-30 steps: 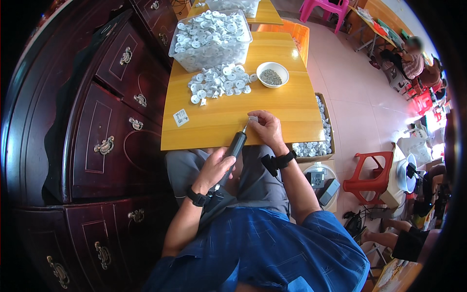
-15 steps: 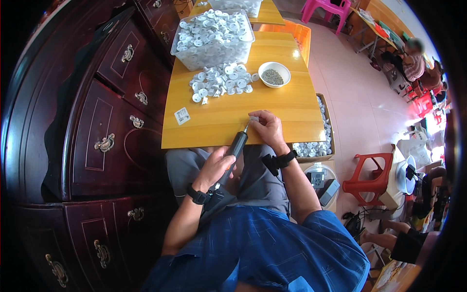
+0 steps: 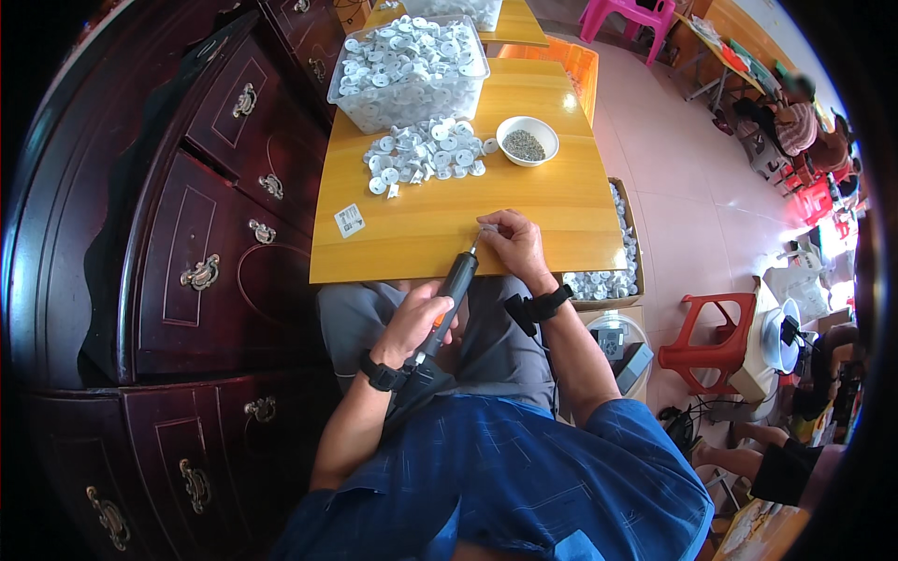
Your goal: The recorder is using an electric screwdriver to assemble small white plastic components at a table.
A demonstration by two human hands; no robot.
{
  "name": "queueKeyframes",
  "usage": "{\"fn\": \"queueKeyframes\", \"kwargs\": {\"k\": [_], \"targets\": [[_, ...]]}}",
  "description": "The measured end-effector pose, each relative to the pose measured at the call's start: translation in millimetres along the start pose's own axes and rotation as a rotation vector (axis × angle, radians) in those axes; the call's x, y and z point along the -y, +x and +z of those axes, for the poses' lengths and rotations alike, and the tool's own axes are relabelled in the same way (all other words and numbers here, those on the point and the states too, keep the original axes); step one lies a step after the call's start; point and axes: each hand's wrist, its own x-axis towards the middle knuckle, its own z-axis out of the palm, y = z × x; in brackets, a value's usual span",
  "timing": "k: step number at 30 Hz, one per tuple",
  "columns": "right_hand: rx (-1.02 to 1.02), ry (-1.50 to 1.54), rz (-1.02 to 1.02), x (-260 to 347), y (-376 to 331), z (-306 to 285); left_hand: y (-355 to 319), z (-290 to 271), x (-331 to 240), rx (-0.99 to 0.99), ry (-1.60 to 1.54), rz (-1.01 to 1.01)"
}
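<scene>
My left hand [image 3: 417,323] is wrapped round a black electric screwdriver [image 3: 457,277], its bit slanting up and away over the table's near edge. At the tip of the bit, my right hand [image 3: 515,245] pinches a small white plastic part [image 3: 487,228], mostly covered by the fingers. Bit and part meet or nearly meet; the exact contact is too small to tell. Farther up the yellow wooden table [image 3: 430,254] lies a loose pile of white round plastic parts [image 3: 420,154]. Right of the pile stands a white bowl [image 3: 541,125] of small metal screws [image 3: 523,145].
A clear tub [image 3: 409,112] heaped with white parts stands at the table's far left. A paper label [image 3: 349,221] lies on the left. Dark drawers [image 3: 192,271] line my left side. On the right are a carton [image 3: 600,288] of white parts and a red stool [image 3: 708,338].
Almost nothing differs. Both hands keep their places with the screwdriver and the white part; the view has shifted very slightly.
</scene>
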Motion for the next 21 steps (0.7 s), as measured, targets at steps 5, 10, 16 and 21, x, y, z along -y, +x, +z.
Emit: {"fn": "queueKeyframes", "kwargs": {"k": [5, 10, 16, 21], "targets": [[0.006, -0.031, -0.04, 0.1, 0.5, -0.7, 0.9, 0.6, 0.2, 0.007, 0.002, 0.006], [0.006, -0.116, -0.071, 8.5, -2.2, 1.0, 4.5, 1.2, 5.2, -0.031, 0.02, -0.022], [-0.036, -0.114, 0.012, 7.0, 0.5, 3.7, 10.4, -4.3, 7.0, -0.062, 0.051, 0.011], [-0.142, 0.072, 0.116, -13.5, 3.0, 3.2, -0.6, -10.8, 2.3, -0.113, -0.007, -0.009]]}}
